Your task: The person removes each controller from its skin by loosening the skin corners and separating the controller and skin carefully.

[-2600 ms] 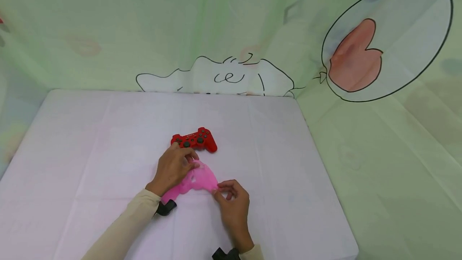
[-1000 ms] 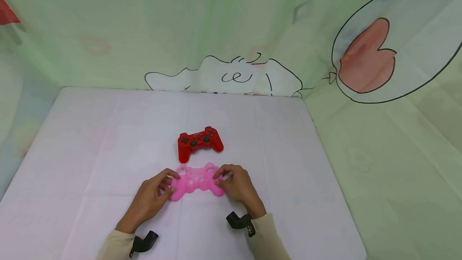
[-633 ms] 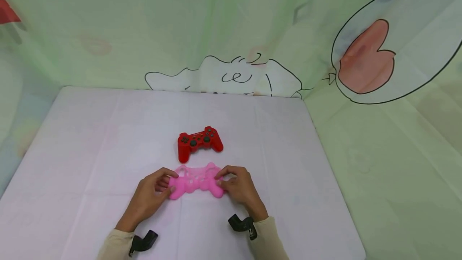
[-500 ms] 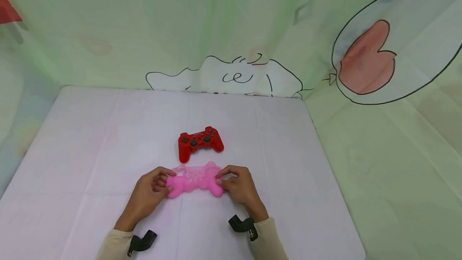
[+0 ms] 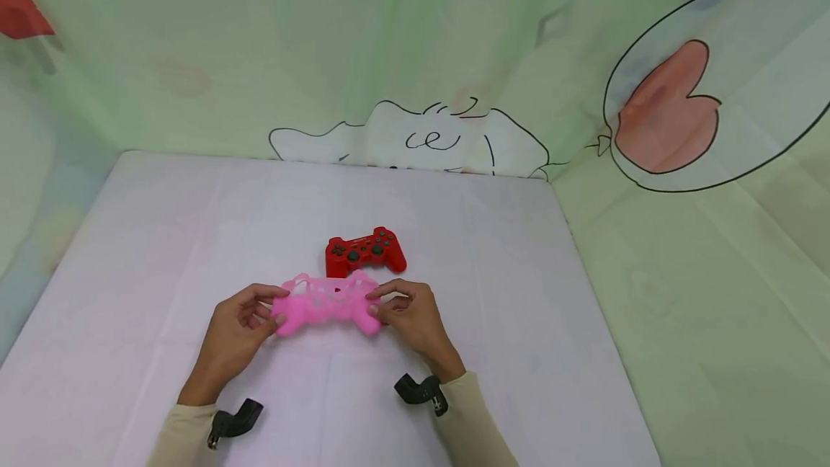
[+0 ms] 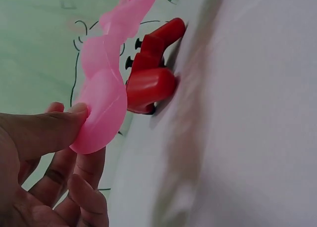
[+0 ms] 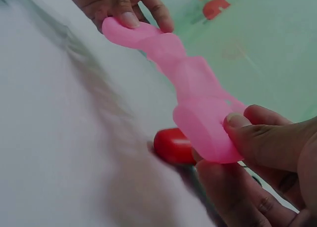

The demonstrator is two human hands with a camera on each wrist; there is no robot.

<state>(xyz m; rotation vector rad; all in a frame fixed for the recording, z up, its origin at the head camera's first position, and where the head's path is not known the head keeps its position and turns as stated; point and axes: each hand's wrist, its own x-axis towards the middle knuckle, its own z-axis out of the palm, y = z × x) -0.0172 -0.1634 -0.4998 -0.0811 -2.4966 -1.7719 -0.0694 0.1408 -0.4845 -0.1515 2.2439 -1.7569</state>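
Note:
A pink silicone controller cover (image 5: 327, 305) with cut-out holes is stretched level between both hands, raised over the table. My left hand (image 5: 236, 334) pinches its left grip between thumb and fingers; the left wrist view shows the thumb on the pink cover (image 6: 104, 108). At the other end my right hand (image 5: 415, 319) pinches the right grip, thumb against the cover (image 7: 205, 128) in the right wrist view. Just behind the cover a red game controller (image 5: 369, 251) lies face up on the table, its left grip partly hidden by the cover in the head view.
The white-covered table (image 5: 532, 352) ends at a pale green curtain (image 5: 311, 42) printed with line drawings. A black wrist camera (image 5: 236, 420) sits on the left wrist and another black camera (image 5: 421, 391) on the right.
The cover, earlier bunched and sideways, has been turned level between both hands. In the last half second it has risen and moved left and towards the red controller, now overlapping it in view.

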